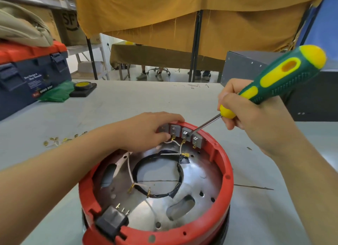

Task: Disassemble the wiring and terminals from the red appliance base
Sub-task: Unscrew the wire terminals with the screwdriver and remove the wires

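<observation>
Red base (226, 177): on the grey table (128, 102), open side up, wires (175, 144) attached. Left hand (148, 129) grips the far rim beside the grey switches (186, 132), apparently to steady it. Right hand (256, 114) holds a screwdriver (270, 83), tip at a switch, likely prying. Loose brass terminals (64, 139) lie left.

left hand (146, 130) fingers curled downward, right hand (243, 107) gripping, both forearms extended forward

The appliance base (226, 173) is set on the near middle of the table (128, 105). Terminal blocks (184, 133) are lined along its far inner wall, a socket (111, 222) at its near left rim. A toolbox (27, 80) is placed far left, loose terminals (60, 140) between.
</observation>
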Demonstrator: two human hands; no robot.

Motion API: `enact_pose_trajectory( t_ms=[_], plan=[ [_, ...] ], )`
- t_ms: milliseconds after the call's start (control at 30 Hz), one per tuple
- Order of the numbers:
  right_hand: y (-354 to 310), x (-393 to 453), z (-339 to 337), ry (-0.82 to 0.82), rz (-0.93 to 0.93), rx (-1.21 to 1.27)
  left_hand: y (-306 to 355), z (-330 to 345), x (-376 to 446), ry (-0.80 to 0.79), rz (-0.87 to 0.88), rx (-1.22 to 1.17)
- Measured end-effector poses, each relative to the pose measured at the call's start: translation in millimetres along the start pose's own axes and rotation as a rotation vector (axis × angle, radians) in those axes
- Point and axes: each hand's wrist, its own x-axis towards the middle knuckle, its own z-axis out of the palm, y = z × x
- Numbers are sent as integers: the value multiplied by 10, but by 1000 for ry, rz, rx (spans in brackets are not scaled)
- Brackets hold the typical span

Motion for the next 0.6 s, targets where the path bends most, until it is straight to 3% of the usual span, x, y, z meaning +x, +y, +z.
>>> enact_pose_trajectory(
  t_ms=[433, 600],
  plan=[
    [30, -48, -8, -28, -34, -88, 8, 82, -46, 198, 111, -76],
    [60, -45, -8, -28, -60, -92, 9, 94, -55, 147, 123, -55]
  ],
)
